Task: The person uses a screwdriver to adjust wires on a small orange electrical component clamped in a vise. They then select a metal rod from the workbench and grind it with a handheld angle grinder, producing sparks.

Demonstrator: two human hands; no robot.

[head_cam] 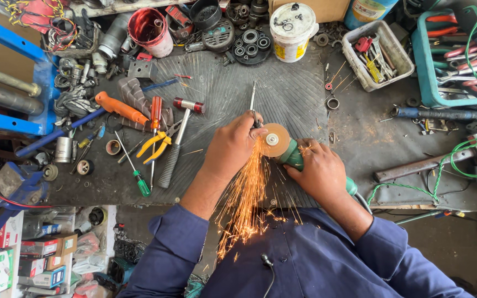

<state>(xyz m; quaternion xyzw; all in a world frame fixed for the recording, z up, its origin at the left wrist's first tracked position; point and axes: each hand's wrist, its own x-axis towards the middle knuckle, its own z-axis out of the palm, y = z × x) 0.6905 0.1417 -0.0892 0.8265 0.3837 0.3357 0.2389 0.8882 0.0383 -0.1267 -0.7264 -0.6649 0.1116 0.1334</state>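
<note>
My left hand point(232, 148) is closed around a thin metal rod point(253, 102) whose tip points away from me across the dark bench mat point(282, 88). Its near end meets the tan disc point(275, 140) of a green angle grinder point(295, 158). My right hand point(318, 172) grips the grinder's body. Orange sparks point(245, 201) spray from the contact point down toward my blue shirt.
To the left lie a hammer point(179, 138), yellow-handled pliers point(158, 144), several screwdrivers point(138, 177) and an orange-handled tool point(120, 108). A red can point(149, 30) and a white bucket point(291, 30) stand at the back. Trays of tools point(376, 55) sit right; a green cable point(459, 146) trails there.
</note>
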